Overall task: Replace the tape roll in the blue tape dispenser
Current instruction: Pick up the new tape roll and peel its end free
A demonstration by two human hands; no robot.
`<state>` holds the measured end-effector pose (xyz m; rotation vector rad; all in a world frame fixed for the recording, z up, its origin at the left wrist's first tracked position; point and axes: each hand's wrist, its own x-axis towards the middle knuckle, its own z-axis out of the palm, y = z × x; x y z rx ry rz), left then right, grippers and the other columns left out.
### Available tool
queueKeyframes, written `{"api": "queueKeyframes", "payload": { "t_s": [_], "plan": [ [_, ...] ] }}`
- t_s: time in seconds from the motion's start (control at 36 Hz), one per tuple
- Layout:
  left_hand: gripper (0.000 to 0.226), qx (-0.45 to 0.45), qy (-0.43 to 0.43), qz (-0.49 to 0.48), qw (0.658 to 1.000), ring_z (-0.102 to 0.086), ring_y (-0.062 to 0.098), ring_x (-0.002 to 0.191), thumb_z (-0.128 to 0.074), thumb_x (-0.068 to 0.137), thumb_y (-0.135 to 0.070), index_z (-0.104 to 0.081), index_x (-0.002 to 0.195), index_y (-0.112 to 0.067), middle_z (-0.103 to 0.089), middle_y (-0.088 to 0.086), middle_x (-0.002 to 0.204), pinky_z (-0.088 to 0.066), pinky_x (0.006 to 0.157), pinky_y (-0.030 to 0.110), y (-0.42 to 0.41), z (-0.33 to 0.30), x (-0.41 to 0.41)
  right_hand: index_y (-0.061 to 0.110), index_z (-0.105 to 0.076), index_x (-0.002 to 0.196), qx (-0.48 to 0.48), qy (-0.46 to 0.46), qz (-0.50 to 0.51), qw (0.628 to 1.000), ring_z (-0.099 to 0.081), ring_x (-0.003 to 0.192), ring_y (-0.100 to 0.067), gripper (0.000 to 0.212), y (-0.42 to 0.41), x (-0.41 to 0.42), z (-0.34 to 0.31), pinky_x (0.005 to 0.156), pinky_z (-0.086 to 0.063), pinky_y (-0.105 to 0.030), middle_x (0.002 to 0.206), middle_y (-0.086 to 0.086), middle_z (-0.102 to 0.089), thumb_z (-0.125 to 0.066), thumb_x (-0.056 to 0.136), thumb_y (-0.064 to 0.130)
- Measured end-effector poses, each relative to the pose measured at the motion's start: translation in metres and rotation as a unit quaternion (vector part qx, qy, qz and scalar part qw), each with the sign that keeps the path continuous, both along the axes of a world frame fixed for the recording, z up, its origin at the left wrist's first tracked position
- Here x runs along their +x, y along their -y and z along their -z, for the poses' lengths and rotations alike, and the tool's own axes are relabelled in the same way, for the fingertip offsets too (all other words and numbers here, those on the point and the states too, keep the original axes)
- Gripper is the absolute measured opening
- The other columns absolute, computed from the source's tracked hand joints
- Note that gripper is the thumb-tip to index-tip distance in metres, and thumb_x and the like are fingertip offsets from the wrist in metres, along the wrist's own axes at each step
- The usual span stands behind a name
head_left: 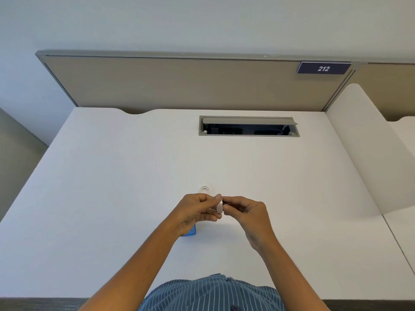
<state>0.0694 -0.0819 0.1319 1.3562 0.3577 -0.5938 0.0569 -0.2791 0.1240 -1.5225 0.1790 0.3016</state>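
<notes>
A small white roll of clear tape [219,206] is held edge-on above the white desk top [112,176], near the desk's near-middle. It is pinched by the fingers of the left hand [197,211], closed narrowly around its left side, while the right hand [249,212] is closed at its right face, fingertips pressed to the roll; something dark is glimpsed between the right fingers, but what it is cannot be told. The blue plastic tape dispenser [189,231] lies on the desk just below and near the left hand, mostly hidden by the wrist, so its open or closed condition cannot be judged. A translucent ring-shaped spool [204,190] rests on the desk just beyond the hands, apart from them; it may be the spent core.

The step in hand is judged to be preparation of the new roll, perhaps the fitting of a hub or the freeing of the tape end. Next, the roll would need to be lowered into the dispenser with the tape end led toward the cutter, which calls for correct orientation.
</notes>
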Motion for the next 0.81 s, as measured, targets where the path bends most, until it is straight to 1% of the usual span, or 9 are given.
{"api": "queueKeyframes", "payload": {
  "t_s": [0.14,0.22,0.28,0.39,0.5,0.61,0.72,0.81],
  "plan": [
    [0.046,-0.002,-0.001,0.003,1.000,-0.079,0.031,0.090,-0.081,0.089,-0.040,-0.080,0.109,0.001,-0.079,0.027,0.109,-0.066,0.081,0.033,-0.0004,-0.0011,-0.0015,0.009,-0.087,0.110,0.003,0.016,-0.019,1.000,-0.082,0.102,-0.027,0.025,0.0020,0.0012,0.0014,0.099,-0.065,-0.040,0.109,-0.009,-0.084,-0.082,0.090,-0.005],
    [0.045,-0.001,-0.001,0.000,1.000,-0.079,0.031,0.088,-0.080,0.090,-0.039,-0.080,0.109,0.002,-0.079,0.027,0.108,-0.066,0.081,0.033,-0.0004,-0.0021,-0.0020,0.009,-0.086,0.113,0.003,0.017,-0.033,0.999,-0.082,0.102,-0.027,0.025,0.0038,0.0018,0.0016,0.098,-0.065,-0.039,0.110,-0.010,-0.084,-0.080,0.092,-0.005],
    [0.044,0.002,0.000,-0.002,1.000,-0.079,0.031,0.088,-0.080,0.090,-0.039,-0.080,0.108,0.002,-0.080,0.027,0.107,-0.067,0.081,0.033,-0.0002,-0.0027,-0.0022,0.010,-0.086,0.115,-0.001,0.016,-0.041,0.999,-0.083,0.100,-0.027,0.026,0.0046,0.0016,0.0012,0.096,-0.066,-0.038,0.109,-0.009,-0.085,-0.079,0.094,-0.004],
    [0.041,0.005,-0.003,-0.003,1.000,-0.080,0.031,0.088,-0.080,0.091,-0.038,-0.082,0.106,0.000,-0.080,0.027,0.106,-0.067,0.079,0.032,0.0015,-0.0034,-0.0026,0.013,-0.087,0.112,-0.020,0.014,-0.027,0.999,-0.082,0.095,-0.029,0.023,0.0035,0.0014,0.0004,0.084,-0.068,-0.039,0.103,-0.006,-0.087,-0.081,0.093,0.001],
    [0.041,0.007,-0.003,-0.001,1.000,-0.080,0.031,0.089,-0.080,0.091,-0.039,-0.083,0.105,-0.001,-0.080,0.027,0.105,-0.066,0.080,0.033,0.0023,-0.0035,-0.0021,0.013,-0.087,0.110,-0.019,0.006,-0.013,1.000,-0.082,0.093,-0.028,0.021,0.0015,0.0012,-0.0006,0.078,-0.067,-0.035,0.100,-0.006,-0.087,-0.083,0.092,0.002],
    [0.041,0.009,-0.007,-0.003,1.000,-0.080,0.031,0.088,-0.081,0.090,-0.039,-0.083,0.104,-0.001,-0.080,0.028,0.105,-0.067,0.079,0.033,0.0024,-0.0029,-0.0021,0.012,-0.087,0.109,-0.020,0.005,-0.011,1.000,-0.081,0.092,-0.029,0.021,0.0013,0.0010,-0.0009,0.076,-0.067,-0.033,0.099,-0.006,-0.087,-0.084,0.092,0.003],
    [0.044,0.002,-0.009,-0.004,1.000,-0.078,0.029,0.086,-0.080,0.090,-0.039,-0.081,0.104,0.003,-0.078,0.031,0.107,-0.066,0.078,0.032,0.0026,-0.0030,-0.0024,0.009,-0.085,0.110,-0.002,0.002,-0.008,1.000,-0.080,0.096,-0.036,0.021,0.0012,0.0011,0.0018,0.075,-0.067,-0.034,0.101,-0.011,-0.086,-0.084,0.091,0.001],
    [0.048,0.001,-0.015,-0.008,1.000,-0.077,0.027,0.083,-0.080,0.090,-0.042,-0.081,0.104,0.004,-0.078,0.030,0.105,-0.064,0.076,0.032,0.0026,-0.0038,-0.0021,0.009,-0.084,0.110,0.001,0.006,-0.009,1.000,-0.079,0.098,-0.034,0.020,0.0008,0.0008,0.0036,0.075,-0.068,-0.036,0.103,-0.011,-0.085,-0.085,0.091,0.002]
  ]
}}
